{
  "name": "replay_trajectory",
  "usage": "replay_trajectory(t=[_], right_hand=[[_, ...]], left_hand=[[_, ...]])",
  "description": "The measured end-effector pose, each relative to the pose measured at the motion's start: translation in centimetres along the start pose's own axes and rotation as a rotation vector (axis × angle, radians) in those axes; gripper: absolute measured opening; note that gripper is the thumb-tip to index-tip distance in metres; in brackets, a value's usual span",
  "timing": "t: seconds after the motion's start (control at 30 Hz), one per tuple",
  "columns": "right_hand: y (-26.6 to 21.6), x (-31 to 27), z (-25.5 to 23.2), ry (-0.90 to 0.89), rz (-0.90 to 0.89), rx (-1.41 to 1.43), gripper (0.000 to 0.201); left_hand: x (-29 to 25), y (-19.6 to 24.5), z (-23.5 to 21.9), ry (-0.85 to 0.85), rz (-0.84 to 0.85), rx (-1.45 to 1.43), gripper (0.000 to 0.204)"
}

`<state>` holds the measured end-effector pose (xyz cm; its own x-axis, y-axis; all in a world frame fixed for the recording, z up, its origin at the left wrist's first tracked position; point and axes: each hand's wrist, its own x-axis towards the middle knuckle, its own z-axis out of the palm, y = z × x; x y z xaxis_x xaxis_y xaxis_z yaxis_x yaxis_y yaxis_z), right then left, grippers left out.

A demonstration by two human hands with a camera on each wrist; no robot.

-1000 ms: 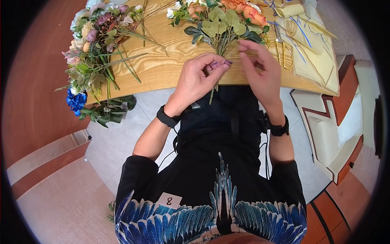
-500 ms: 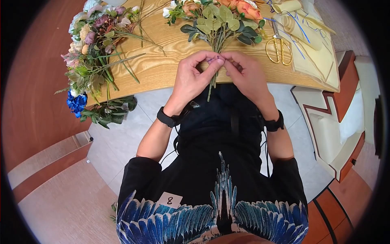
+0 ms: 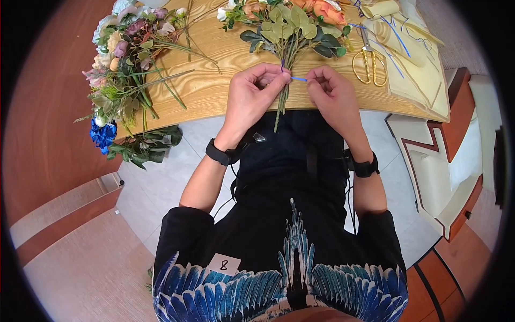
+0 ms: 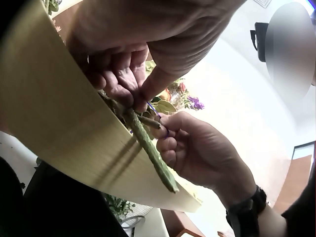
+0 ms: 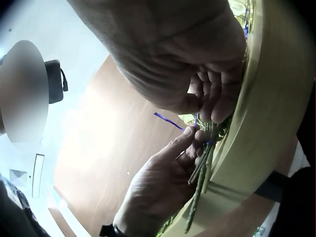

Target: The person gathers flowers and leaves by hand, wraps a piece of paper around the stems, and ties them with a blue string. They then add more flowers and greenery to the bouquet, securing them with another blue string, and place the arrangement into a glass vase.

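Observation:
A bouquet of artificial flowers (image 3: 289,26), with orange and white blooms and green leaves, lies on the wooden table, its bundled stems (image 3: 279,111) reaching past the near edge. A thin blue ribbon (image 3: 299,79) runs round the stems. My left hand (image 3: 248,101) pinches the ribbon between thumb and fingers right at the stems; in the right wrist view one loose ribbon end (image 5: 168,120) sticks out from there. Just to the right, my right hand (image 3: 339,102) pinches the ribbon's other end, with a short stretch taut between the hands.
Gold-handled scissors (image 3: 369,67) lie right of the bouquet. Beyond them are cream wrapping sheets (image 3: 418,86) with loose blue ribbons. More artificial flowers (image 3: 120,59) are piled at the left, a blue bloom (image 3: 103,135) overhanging the table edge (image 3: 198,114).
My right hand came in to the stems beside the left hand, then drew back right, stretching the blue ribbon. My left hand has stayed at the stems, shifting slightly left.

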<state>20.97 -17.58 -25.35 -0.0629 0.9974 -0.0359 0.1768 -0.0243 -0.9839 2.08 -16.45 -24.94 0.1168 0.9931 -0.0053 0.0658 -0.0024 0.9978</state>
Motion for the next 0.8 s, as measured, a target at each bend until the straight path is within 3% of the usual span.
replay_trajectory(t=[0.1,0.17,0.3,0.37,0.5,0.57,0.7,0.8], right_hand=[[-0.8,-1.4,0.3,-0.027,-0.031,-0.112,0.009],[-1.2,-2.1,0.7,-0.054,-0.15,-0.325,0.009],[-1.0,-0.9,0.2,-0.06,-0.191,-0.509,0.013],[-0.4,0.5,0.1,0.091,-0.618,-0.55,0.013],[-1.2,1.5,0.8,0.039,-0.654,-0.483,0.013],[-1.5,1.6,1.0,-0.18,-0.249,-0.261,0.013],[-1.2,2.0,0.8,-0.231,-0.263,-0.26,0.015],[-0.7,2.6,0.7,-0.225,-0.379,-0.267,0.014]], left_hand=[[0.2,0.3,-0.8,-0.071,-0.057,-0.018,0.015],[0.1,0.0,-0.7,-0.107,-0.056,-0.055,0.016],[-0.4,-1.0,-0.6,-0.078,0.104,0.022,0.016],[-0.6,-1.1,-0.4,-0.037,0.158,0.05,0.016],[-0.8,-1.4,-0.6,-0.021,0.154,0.067,0.016],[-0.8,-1.2,-0.5,-0.014,0.186,0.125,0.016],[-1.0,-0.8,-0.4,0.021,0.216,0.133,0.016],[-0.9,-0.5,-0.4,0.026,0.211,0.162,0.017]])
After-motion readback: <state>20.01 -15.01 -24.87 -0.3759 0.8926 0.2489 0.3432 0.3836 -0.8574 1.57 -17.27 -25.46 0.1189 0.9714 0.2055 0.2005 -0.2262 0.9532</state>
